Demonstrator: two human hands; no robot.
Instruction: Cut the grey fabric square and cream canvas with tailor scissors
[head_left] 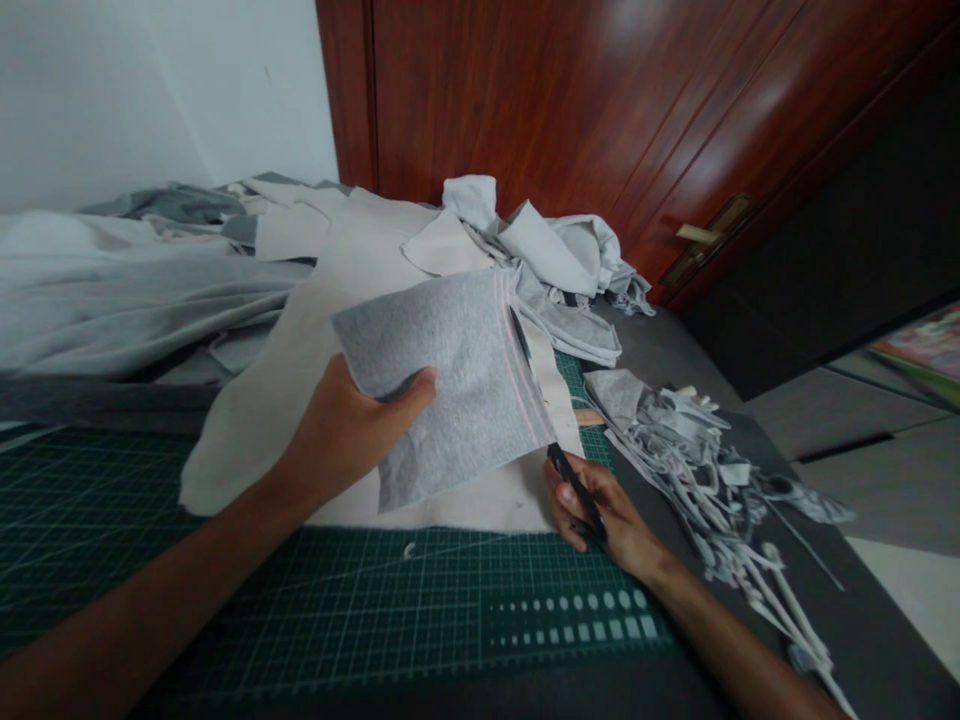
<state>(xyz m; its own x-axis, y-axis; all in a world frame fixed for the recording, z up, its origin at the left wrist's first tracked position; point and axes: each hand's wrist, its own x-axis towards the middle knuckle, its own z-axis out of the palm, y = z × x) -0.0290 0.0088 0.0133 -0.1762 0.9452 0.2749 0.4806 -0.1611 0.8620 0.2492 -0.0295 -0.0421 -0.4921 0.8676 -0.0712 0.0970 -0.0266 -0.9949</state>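
My left hand (352, 425) is closed on the lower left edge of a grey felt piece (457, 380) and holds it lifted and tilted above the table. A pink line runs along the felt's right edge. My right hand (596, 515) grips black scissors (559, 445), whose blades lie along that right edge of the felt. Under the felt lies a large cream fabric sheet (300, 400) on a green cutting mat (315, 590).
A heap of narrow grey felt offcuts (705, 450) lies to the right on the dark tabletop. Piles of white and grey fabric (555, 260) fill the back and left. A red-brown wooden door with a brass handle (701, 235) stands behind.
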